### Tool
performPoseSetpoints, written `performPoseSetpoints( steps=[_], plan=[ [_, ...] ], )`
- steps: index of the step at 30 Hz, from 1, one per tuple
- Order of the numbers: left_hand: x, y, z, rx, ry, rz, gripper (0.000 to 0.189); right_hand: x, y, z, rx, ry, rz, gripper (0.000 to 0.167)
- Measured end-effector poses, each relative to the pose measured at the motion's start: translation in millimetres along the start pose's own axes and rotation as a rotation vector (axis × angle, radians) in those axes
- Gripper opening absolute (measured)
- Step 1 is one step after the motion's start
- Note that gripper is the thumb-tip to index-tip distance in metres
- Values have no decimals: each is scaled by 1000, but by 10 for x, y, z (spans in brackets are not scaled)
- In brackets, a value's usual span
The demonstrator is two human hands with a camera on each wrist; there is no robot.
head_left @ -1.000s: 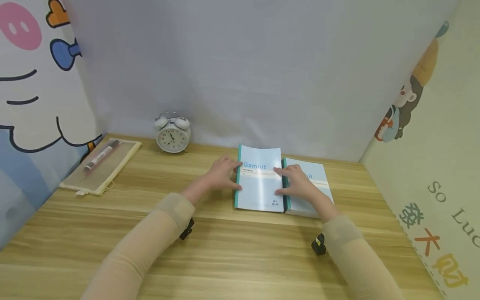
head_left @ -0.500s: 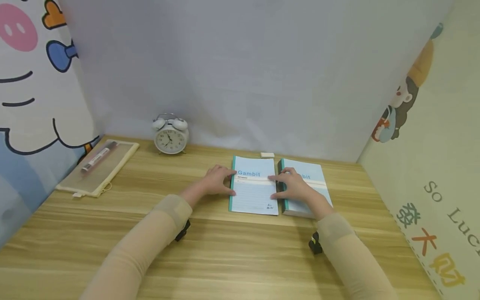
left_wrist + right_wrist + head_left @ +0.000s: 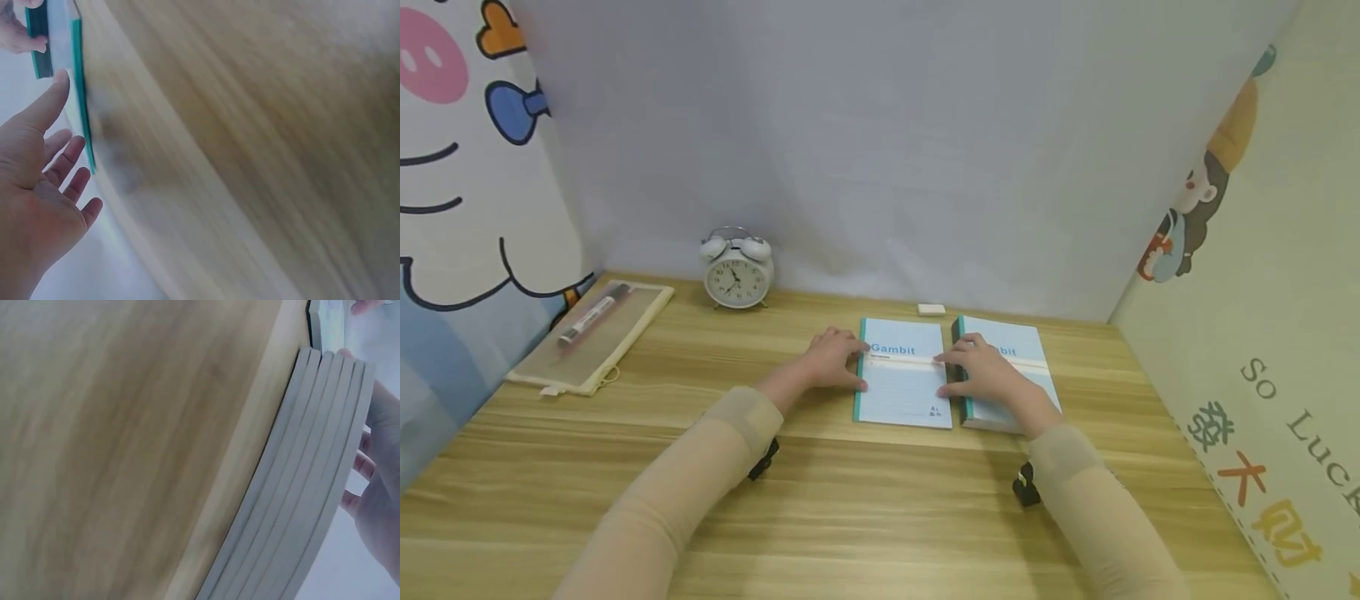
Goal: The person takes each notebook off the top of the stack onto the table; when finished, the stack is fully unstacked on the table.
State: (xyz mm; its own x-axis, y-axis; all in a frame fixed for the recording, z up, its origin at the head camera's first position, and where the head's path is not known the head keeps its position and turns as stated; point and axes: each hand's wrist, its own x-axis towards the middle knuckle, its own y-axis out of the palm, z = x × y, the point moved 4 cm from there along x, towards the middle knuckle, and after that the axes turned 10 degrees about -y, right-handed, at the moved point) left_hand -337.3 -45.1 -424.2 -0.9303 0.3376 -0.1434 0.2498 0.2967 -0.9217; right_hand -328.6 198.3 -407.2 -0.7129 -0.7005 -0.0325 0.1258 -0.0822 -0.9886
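Observation:
A light-blue notebook with a green spine and "Gambit" on its cover lies flat on the wooden table. My left hand is at its spine side, thumb and fingertips right by the edge; in the left wrist view the fingers are spread and loosely extended. My right hand has its thumb and index fingertip at the opposite edge. It reaches over a stack of similar notebooks, partly covering the top one. The right wrist view shows several layered notebook edges below that hand.
A white eraser lies behind the notebook near the wall. Toward the back left stands a white twin-bell alarm clock. At far left is a mesh zip pouch with a marker showing. Printed cloth walls border both sides.
Between both hands, the notebook has come down from a raised position onto the table beside the stack, uncovering the eraser behind it. The whole head view has shifted slightly.

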Motion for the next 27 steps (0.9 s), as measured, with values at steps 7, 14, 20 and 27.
performPoseSetpoints(
  steps=[7, 14, 20, 27],
  plan=[
    [-28, -126, -216, 9, 29, -41, 68, -99, -87, -13, 61, -20, -33, 61],
    [-58, -180, -489, -5, 103, -61, 72, -332, -278, -75, 110, -66, -112, 58],
    [-47, -152, -718, -67, 107, -73, 80, -614, -443, -273, 191, -20, -186, 57],
    [-5, -23, -927, -109, 93, -48, 87, -921, -456, -528, 249, 92, -170, 62]
  ],
)
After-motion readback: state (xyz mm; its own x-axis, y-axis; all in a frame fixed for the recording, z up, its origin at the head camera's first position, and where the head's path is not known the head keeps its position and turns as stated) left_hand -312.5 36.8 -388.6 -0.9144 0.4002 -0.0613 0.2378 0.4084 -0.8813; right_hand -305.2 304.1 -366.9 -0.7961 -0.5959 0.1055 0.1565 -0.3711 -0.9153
